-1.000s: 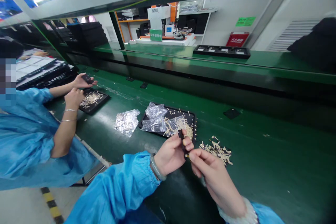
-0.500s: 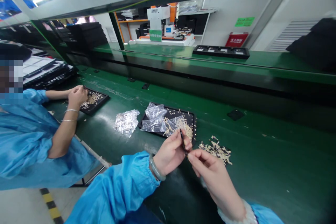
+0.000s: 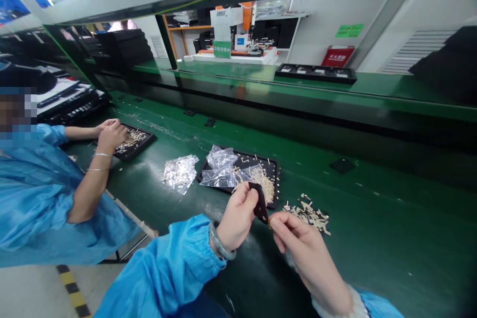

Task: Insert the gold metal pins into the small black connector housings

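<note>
Between thumb and fingers, my left hand (image 3: 238, 216) grips a thin, flat black plate (image 3: 260, 202), its broad face now partly turned to view. My right hand (image 3: 298, 241) is pinched at the plate's lower right corner; a tiny yellowish bit shows at the fingertips, too small to name. Just beyond my hands lies a black tray (image 3: 276, 179) with small cream-coloured strips (image 3: 265, 186) and clear plastic bags (image 3: 219, 169). A loose pile of similar strips (image 3: 309, 216) lies on the green table to the right of the tray.
At the left, a co-worker in a blue smock (image 3: 40, 198) handles strips over another black tray (image 3: 139, 146). A clear bag of small parts (image 3: 181, 173) lies between the two trays. Flat black pieces (image 3: 343, 165) rest farther back. A raised green shelf (image 3: 238, 72) runs behind.
My left hand has turned the black plate from edge-on to show more of its face. My right hand stays pinched at its lower end. The co-worker's hands have shifted slightly.
</note>
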{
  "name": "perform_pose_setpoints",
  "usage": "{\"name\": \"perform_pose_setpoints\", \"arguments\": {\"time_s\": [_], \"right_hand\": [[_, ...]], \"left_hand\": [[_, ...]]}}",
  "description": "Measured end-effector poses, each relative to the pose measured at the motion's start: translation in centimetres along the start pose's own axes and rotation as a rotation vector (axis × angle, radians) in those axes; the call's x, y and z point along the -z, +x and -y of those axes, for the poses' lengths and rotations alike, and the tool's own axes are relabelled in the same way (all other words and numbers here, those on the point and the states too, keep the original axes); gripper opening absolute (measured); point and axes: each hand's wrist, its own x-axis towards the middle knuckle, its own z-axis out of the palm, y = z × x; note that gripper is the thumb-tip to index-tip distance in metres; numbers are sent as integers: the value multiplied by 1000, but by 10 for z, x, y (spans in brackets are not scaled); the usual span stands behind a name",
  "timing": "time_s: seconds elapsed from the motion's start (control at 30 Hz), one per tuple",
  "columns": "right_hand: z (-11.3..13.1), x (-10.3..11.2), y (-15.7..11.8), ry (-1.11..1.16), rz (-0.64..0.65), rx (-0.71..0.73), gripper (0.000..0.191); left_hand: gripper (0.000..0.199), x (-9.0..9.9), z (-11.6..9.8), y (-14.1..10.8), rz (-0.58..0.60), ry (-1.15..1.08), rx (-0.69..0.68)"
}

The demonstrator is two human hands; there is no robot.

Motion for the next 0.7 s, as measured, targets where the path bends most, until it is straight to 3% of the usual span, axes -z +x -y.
{"name": "perform_pose_setpoints", "arguments": {"time_s": [0.4,0.7], "right_hand": [[2,-1,-2,-127,-109,134,28],[3,-6,-4,-58,-158,106,27]], "left_hand": [[27,-1,3,-3,-31,-28,1],[21,2,8,-10,-51,120,-173]]}}
